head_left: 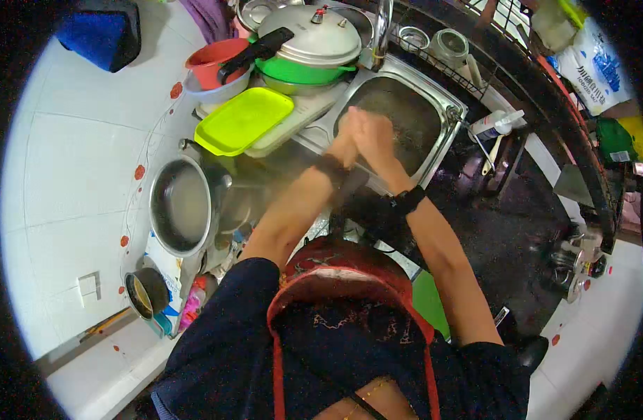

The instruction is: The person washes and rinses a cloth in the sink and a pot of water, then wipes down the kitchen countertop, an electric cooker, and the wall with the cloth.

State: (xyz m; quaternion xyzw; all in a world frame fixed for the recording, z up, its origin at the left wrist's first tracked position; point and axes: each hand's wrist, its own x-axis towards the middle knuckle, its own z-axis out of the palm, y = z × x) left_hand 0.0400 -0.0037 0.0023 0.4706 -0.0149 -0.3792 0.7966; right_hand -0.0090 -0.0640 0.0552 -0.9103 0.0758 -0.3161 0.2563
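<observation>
The counter [489,231] is broad, dark and glossy, reaching along the right of the sink [449,136]; the sink lies ahead of the person, and its bowl is the thing nearest the hands. The pressure cooker [309,35] stands on a green basin [286,71] beyond the near left corner of the sink, its black handle [255,54] pointing left; the big pot [169,189] and the small pot [153,287] sit farther back on the left, well apart from the hands; the yellow-green tray [244,120] lies nearer, between big pot and sink.

The left hand [344,136] and right hand [375,136] are pressed together over the near left part of the bowl, beneath and to the near side of the tap [382,31]; they look closed against each other, but how the fingers bend, and whether anything small is between them, I cannot tell; nor can I tell whether water runs.

To do this well, I'd hold both hands a little deeper over the bowl, well inside the rim, so that any drips land in it; fingertips lower than wrists would spare the dark bands [408,201] there; elbows are best tucked in, since a wide left elbow could nudge the tray; pressure should be even and unhurried, with both palms taking an equal share.
</observation>
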